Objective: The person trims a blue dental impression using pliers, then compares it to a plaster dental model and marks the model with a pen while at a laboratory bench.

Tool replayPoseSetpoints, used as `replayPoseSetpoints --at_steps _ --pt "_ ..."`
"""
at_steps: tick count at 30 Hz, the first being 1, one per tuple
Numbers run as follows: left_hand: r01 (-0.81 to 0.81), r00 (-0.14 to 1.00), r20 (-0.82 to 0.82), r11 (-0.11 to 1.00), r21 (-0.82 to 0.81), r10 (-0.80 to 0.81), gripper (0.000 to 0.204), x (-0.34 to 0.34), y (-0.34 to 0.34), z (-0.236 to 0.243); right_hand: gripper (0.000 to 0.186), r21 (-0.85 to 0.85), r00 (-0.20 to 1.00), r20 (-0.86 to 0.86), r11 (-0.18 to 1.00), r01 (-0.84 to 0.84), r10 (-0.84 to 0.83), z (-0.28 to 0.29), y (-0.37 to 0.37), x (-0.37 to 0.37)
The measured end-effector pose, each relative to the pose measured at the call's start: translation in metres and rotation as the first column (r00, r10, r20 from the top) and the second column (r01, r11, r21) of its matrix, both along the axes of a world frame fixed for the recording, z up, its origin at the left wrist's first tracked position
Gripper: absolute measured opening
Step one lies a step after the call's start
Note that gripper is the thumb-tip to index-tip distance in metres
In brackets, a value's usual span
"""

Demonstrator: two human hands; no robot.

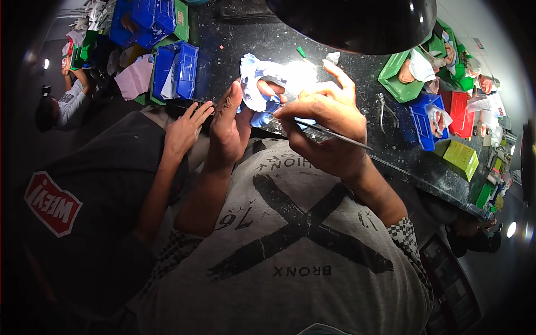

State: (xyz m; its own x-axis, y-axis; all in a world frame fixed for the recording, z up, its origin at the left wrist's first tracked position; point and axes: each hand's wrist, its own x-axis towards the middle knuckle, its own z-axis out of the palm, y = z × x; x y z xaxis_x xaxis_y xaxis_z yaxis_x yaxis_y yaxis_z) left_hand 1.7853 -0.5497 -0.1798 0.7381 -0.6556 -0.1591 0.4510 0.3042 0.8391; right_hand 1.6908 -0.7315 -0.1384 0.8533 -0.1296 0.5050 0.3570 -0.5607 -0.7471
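Under the bright lamp light, my left hand (228, 125) is closed around a curved white-and-blue moulded piece (255, 92), which looks like a dental impression. Its right part is washed out by glare. Fingers of the same hand show through the gap in its curve. My right hand (332, 120) grips a thin metal hand tool (340, 137) much like a pen, its shaft pointing down to the right. The tool's working tip lies at or near the piece's lower edge; I cannot tell whether it touches.
A black lamp shade (357, 22) hangs over the dark bench. Pliers (386, 114) lie right of my right hand. Green (399, 84) and blue bins (424, 125) and a yellow-green box (461, 159) stand right, a blue bin (177, 70) left. A co-worker's hand (184, 131) is close to my left wrist.
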Motion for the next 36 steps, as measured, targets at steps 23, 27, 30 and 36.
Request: replayPoseSetpoints --at_steps 23,27,30,36 --pt "0.084 0.993 0.089 0.995 -0.053 -0.079 0.054 0.0017 0.0052 -0.0058 0.020 0.038 0.999 -0.023 0.999 0.024 -0.023 0.0024 -0.0023 -0.0062" --pt "0.083 0.995 0.064 0.994 -0.076 -0.078 0.054 0.0021 0.0073 -0.0064 0.020 0.028 0.999 -0.033 0.999 0.024 -0.023 0.0030 -0.0022 -0.0040" --pt "0.094 0.993 0.076 0.993 -0.070 -0.088 0.054 0.0026 0.0082 -0.0066 0.020 0.009 0.999 -0.031 1.000 0.012 -0.011 0.0040 -0.0025 -0.0027" --pt "0.052 0.999 0.018 0.997 -0.050 -0.051 0.053 0.0011 0.0090 -0.0064 0.020 0.033 0.999 -0.030 0.999 0.026 -0.025 0.0044 0.0001 0.0006"
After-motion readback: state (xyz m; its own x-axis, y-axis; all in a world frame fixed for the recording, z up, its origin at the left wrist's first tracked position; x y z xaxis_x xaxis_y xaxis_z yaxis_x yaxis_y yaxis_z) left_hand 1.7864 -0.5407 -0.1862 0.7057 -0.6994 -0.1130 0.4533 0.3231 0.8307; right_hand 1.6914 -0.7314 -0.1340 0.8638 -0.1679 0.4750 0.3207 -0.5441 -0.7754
